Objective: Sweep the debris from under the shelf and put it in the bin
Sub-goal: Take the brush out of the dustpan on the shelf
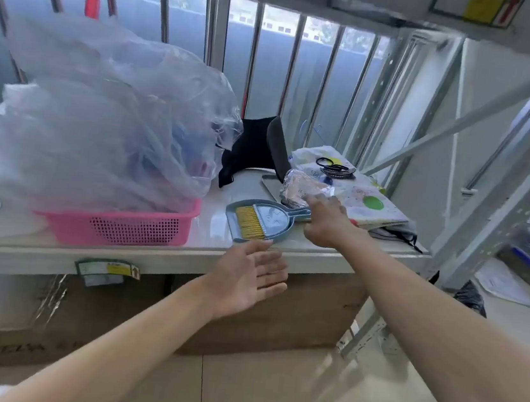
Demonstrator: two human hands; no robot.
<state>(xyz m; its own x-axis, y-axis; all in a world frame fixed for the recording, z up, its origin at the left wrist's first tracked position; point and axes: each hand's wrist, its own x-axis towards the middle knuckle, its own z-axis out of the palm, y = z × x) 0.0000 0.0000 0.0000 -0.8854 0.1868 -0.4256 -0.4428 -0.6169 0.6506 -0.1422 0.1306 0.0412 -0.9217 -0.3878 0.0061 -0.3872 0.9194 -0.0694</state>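
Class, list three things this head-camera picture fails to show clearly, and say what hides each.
Head view: dustpan handle end, covered by the right hand; grip unclear.
Head view: pink basket contents, blurred behind the plastic bag.
Head view: floor under the shelf, blocked by cardboard boxes.

Two bare forearms, left hand (247, 275), right hand (324, 221).

Dustpan (261, 223) handle end hidden under right hand (324, 221), basket (133, 229) contents blurred behind plastic (108, 108)
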